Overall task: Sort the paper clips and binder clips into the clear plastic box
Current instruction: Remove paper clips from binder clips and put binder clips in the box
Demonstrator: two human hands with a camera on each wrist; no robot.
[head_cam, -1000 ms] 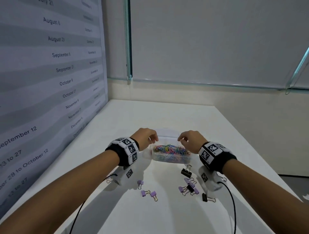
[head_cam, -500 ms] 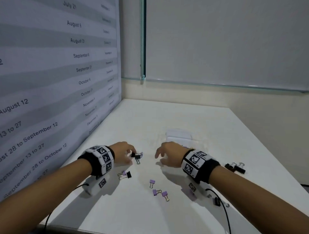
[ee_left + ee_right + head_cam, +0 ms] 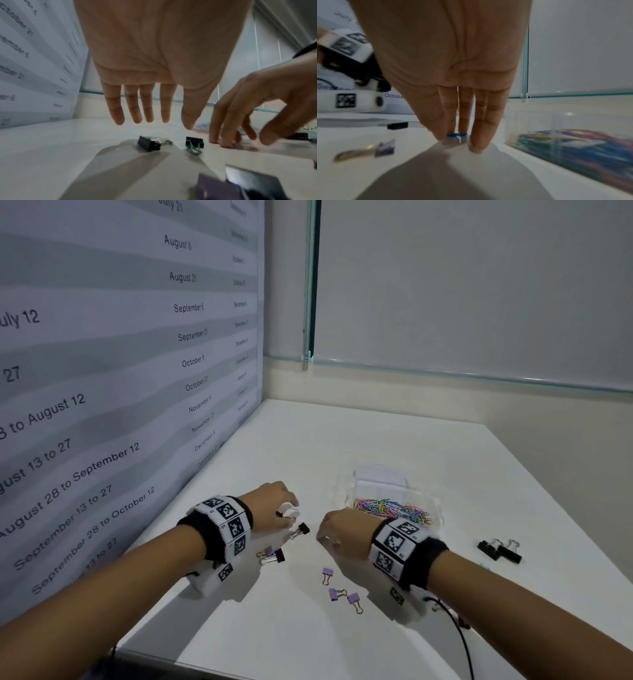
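Observation:
The clear plastic box (image 3: 439,508) holds a heap of coloured paper clips (image 3: 394,508) and stands just right of my right hand (image 3: 323,537). In the right wrist view, that hand's (image 3: 453,138) thumb and fingertips are down on the table, pinching a small blue paper clip (image 3: 457,134). My left hand (image 3: 286,508) hovers open over two black binder clips (image 3: 148,143) (image 3: 194,143), fingers straight (image 3: 154,121). Purple binder clips (image 3: 335,594) lie nearer me between my forearms.
A purple and a dark binder clip (image 3: 272,554) lie by my left wrist. Two black binder clips (image 3: 500,551) sit far right on the white table (image 3: 376,440). A wall poster with dates (image 3: 102,405) borders the table's left edge.
Both hands have left the top of the box and dropped to the table left of it. My right fingertips have come down around the blue paper clip.

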